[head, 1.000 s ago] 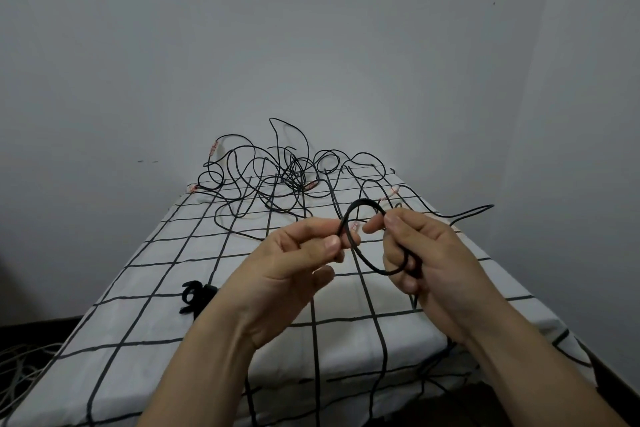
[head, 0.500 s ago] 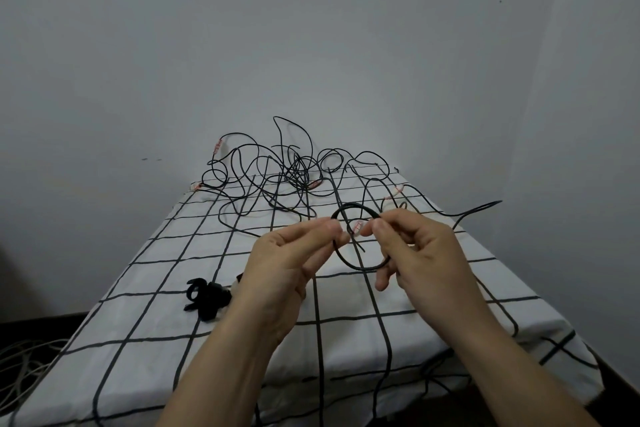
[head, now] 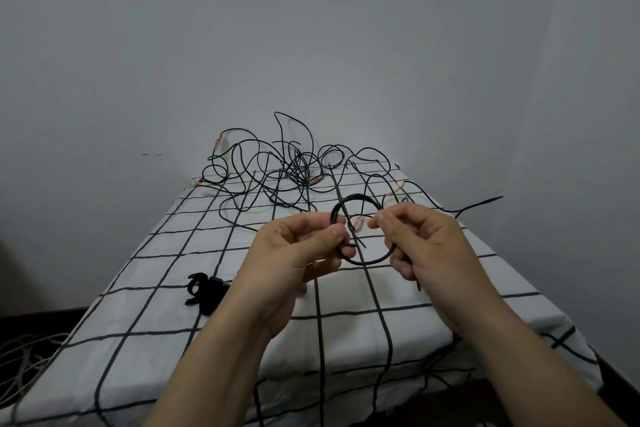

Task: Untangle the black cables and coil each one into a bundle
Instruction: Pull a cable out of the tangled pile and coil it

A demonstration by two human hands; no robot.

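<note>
Black cable loop (head: 370, 262) held upright, opening forward.

Two bare forearms reach in from the lower edge, one at about 7 o'clock and the other at about 5 o'clock. The left hand (head: 298, 248) and right hand (head: 427, 246) are bare too, with short, plain fingernails showing on the thumbs.

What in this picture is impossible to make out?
All in the head view:
The black bundle: its right part is hidden behind the left forearm.
The pale cables on the floor: cut off by the left edge.
The pink tag by the held coil: too small to read.
The tangle: strands overlap, so the cable count is unclear.
</note>
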